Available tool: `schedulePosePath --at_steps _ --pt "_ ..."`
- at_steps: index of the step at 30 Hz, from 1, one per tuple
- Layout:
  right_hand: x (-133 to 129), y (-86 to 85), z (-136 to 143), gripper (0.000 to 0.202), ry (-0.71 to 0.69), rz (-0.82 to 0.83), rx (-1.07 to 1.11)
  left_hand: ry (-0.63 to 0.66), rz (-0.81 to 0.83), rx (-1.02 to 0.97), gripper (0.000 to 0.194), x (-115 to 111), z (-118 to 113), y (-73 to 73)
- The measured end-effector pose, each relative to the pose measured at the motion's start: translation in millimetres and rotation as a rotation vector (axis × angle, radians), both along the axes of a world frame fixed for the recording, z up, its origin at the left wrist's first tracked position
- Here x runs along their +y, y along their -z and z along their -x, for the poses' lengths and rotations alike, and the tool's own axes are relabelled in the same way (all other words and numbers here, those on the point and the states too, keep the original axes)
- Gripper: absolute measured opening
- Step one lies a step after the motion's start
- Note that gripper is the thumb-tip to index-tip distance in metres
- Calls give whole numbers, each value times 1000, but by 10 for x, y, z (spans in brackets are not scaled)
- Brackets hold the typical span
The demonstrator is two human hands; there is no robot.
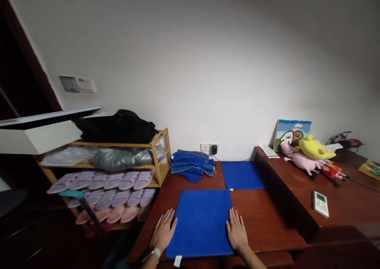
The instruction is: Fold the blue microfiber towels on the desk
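Note:
A blue towel (203, 223) lies spread flat on the brown wooden table, its white tag hanging at the near edge. My left hand (163, 229) rests flat along the towel's left side, fingers stretched out. On the opposite side my right hand (236, 229) lies flat with its fingertips at the towel's right edge. Neither hand grips anything. Behind, to the right, a second blue cloth (244, 175) is laid flat. A loose pile of blue and grey cloths (192, 164) sits at the back left of the table.
Left of the table stands a wooden rack (162, 170) with rows of slippers (127, 180) and a black bag (118, 127) on top. Right is a higher table holding plush toys (305, 158) and a white remote (320, 204). A black plug (214, 149) is in the wall socket.

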State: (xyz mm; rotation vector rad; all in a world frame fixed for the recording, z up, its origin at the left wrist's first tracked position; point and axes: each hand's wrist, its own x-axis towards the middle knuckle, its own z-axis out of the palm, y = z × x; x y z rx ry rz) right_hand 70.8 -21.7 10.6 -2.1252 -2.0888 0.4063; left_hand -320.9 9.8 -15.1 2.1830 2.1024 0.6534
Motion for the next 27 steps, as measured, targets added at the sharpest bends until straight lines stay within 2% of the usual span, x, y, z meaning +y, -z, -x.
schedulePosePath --at_steps 6,11,14,16,18,19,22,25,27 --pt "21 27 11 69 7 -34 36 -12 -15 18 62 37 23 49" --pt "16 -29 21 68 24 -33 64 6 17 -23 64 106 92 69" --pt "-6 -94 17 68 15 -30 81 -28 70 -76 63 181 123 1" --pt "-20 -138 13 68 10 -26 94 -86 58 -90 64 214 31 -92" --pt "-30 -171 12 68 12 -21 102 -95 -27 -75 62 209 -221 -197" --pt "-32 -180 13 68 14 -18 105 -58 -78 -59 60 192 -412 -243" --pt "-31 -177 16 68 20 -19 115 212 -135 -11 53 106 -1167 -311" --pt "-22 -150 13 67 13 -31 111 436 -62 33 56 3 -1911 -258" --pt "-16 -131 9 66 3 -33 95 467 35 57 59 -55 -2232 -185"
